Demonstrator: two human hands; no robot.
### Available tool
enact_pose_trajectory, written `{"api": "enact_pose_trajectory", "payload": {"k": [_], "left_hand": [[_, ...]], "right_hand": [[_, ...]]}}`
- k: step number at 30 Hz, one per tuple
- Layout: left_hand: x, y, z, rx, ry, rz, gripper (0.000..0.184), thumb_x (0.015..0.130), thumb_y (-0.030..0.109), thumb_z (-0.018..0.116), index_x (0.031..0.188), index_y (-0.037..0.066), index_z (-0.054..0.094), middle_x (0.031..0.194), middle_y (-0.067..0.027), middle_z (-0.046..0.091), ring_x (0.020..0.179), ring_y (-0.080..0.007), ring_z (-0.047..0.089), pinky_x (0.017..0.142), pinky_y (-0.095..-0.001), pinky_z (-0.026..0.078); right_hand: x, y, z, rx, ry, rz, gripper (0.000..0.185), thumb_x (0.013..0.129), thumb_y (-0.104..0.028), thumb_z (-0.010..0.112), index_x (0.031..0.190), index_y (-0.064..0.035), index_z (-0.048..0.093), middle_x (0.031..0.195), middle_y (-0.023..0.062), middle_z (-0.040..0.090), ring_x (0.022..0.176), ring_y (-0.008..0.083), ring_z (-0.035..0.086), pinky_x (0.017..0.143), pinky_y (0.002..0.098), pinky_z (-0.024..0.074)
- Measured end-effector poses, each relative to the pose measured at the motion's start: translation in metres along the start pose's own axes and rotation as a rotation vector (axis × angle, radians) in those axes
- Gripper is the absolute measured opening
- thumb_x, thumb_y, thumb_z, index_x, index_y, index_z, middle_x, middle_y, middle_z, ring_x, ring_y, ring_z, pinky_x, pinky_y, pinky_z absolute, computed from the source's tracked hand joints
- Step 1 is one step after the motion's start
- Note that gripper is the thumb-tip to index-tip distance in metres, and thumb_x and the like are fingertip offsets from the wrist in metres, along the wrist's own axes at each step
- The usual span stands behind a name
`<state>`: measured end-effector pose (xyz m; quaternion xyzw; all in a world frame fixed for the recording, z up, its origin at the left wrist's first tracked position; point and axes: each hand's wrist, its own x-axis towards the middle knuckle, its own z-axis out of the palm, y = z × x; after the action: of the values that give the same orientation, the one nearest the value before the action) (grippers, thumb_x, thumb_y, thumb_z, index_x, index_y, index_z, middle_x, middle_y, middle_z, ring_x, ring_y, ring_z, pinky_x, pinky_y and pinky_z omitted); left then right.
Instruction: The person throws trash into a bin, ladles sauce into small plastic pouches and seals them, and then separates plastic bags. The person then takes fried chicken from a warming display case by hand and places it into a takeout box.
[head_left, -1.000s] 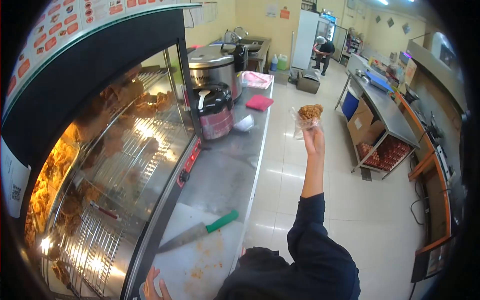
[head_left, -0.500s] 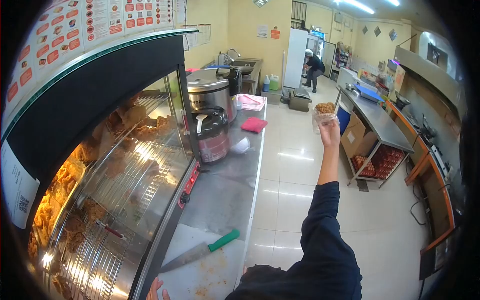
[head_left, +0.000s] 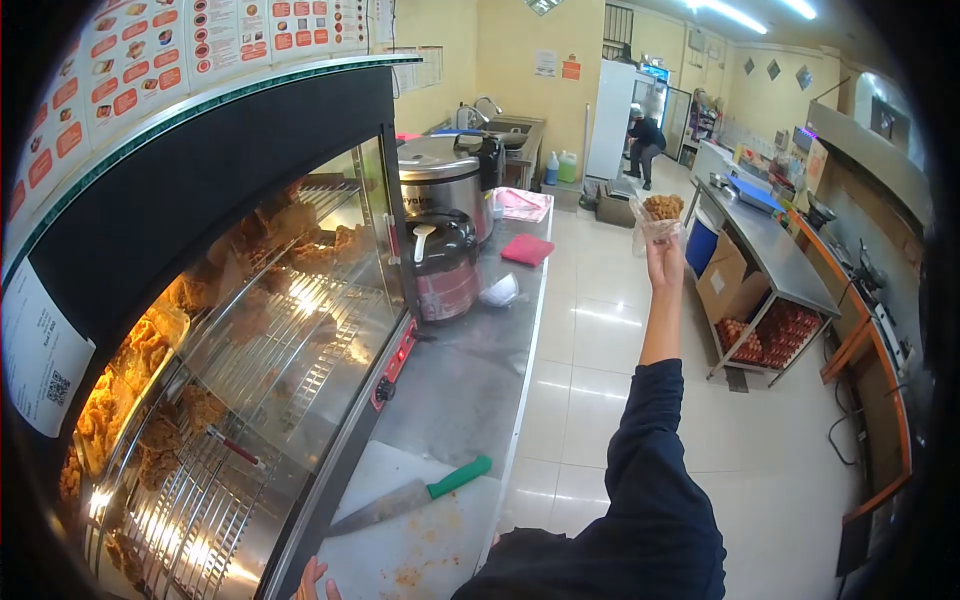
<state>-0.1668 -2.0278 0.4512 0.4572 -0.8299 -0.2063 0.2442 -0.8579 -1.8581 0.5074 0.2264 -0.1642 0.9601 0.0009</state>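
Note:
Raised out in front over the floor, my right hand (head_left: 665, 265) grips a piece of fried chicken (head_left: 663, 207) through a clear plastic bag (head_left: 640, 238). Low at the frame's bottom, my left hand (head_left: 316, 582) shows only in part; its visible fingers are apart and nothing shows in them. It lies beside the lower edge of the heated display cabinet (head_left: 350, 455) and the white cutting board (head_left: 450, 522). A green-handled knife (head_left: 420, 497) rests on that board, among crumbs. Inside the cabinet, fried chicken pieces (head_left: 125, 375) fill a tray and sit on wire racks.
Along the steel counter (head_left: 450, 390) stand rice cookers (head_left: 445, 275), a white bowl (head_left: 500, 291) and a pink cloth (head_left: 527, 250). To the right is a steel table (head_left: 770, 255) with egg trays (head_left: 775, 338) beneath. Another person (head_left: 647, 140) bends near the fridge at the back.
The view has turned slightly left, so the surroundings sit farther right. My right hand still holds the bagged chicken up. The person at the back has shifted posture.

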Motion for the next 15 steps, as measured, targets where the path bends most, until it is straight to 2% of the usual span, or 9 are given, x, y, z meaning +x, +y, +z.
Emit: {"api": "enact_pose_trajectory", "payload": {"k": [6, 12, 15], "left_hand": [[-0.002, 0.0, -0.002, 0.008, 0.003, -0.009, 0.034, 0.095, 0.023, 0.046, 0.126, 0.011, 0.051, 0.111, -0.0106, 0.062, 0.104, -0.0293, 0.057, 0.086, -0.0358, 0.043], [-0.004, -0.001, -0.003, 0.003, 0.02, 0.004, 0.034, 0.095, 0.022, 0.046, 0.126, 0.01, 0.05, 0.11, -0.0115, 0.063, 0.104, -0.0291, 0.057, 0.087, -0.0359, 0.043], [-0.006, -0.006, -0.003, -0.027, 0.02, -0.002, 0.034, 0.095, 0.022, 0.046, 0.127, 0.009, 0.05, 0.11, -0.012, 0.063, 0.104, -0.0291, 0.057, 0.088, -0.0356, 0.042]], "right_hand": [[-0.009, 0.015, 0.005, -0.157, -0.036, -0.096, 0.039, 0.097, -0.016, 0.043, 0.133, -0.0016, 0.034, 0.134, 0.0144, 0.041, 0.124, 0.0277, 0.041, 0.103, 0.044, 0.0393], [-0.016, 0.017, 0.015, -0.199, -0.021, -0.137, 0.037, 0.096, -0.012, 0.045, 0.131, -0.0014, 0.036, 0.131, 0.0132, 0.043, 0.121, 0.0261, 0.043, 0.104, 0.0411, 0.0391], [0.0, 0.013, -0.005, -0.045, -0.041, -0.012, 0.037, 0.095, -0.01, 0.045, 0.13, -0.0008, 0.037, 0.13, 0.0134, 0.043, 0.121, 0.0255, 0.043, 0.104, 0.0411, 0.0381]]}}
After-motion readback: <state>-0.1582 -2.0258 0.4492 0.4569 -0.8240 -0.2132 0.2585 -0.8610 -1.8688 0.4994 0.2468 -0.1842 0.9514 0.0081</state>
